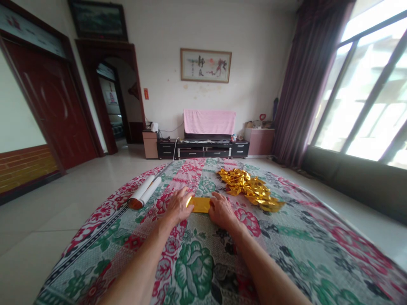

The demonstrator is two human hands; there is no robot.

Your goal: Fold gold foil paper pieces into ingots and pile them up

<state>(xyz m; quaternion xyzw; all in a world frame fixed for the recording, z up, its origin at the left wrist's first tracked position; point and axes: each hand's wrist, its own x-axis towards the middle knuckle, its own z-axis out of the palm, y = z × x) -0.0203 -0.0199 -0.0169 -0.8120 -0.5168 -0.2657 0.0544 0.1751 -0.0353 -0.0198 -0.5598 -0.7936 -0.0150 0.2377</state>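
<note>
- Holding the gold foil strip (pixel 201 205) by its two ends, your hands sit just below the middle of the frame, with the foil low over or on the flowered cloth (pixel 193 271).
- Your left hand (pixel 179 206) has the strip's left end; the fingers are bent, only slightly parted from the thumb, with foil between them.
- Your right hand (pixel 221 210) has the right end, its fingers curled in close with little opening; you can't see from here exactly how the thumb meets the foil.
- The strip looks flat between your hands, its long side running across the frame.
- Right of your right hand and a bit farther up the frame, you have a heap of folded gold foil pieces (pixel 249 188) on the cloth, apart from your hand.
- Left of your left hand, a white roll (pixel 146 190) lies slanted on the cloth, its near end showing an orange-brown inside.
- Beyond the cloth, at upper centre, a pink cover (pixel 210 121) hangs above a low black cabinet (pixel 205 151).
</note>
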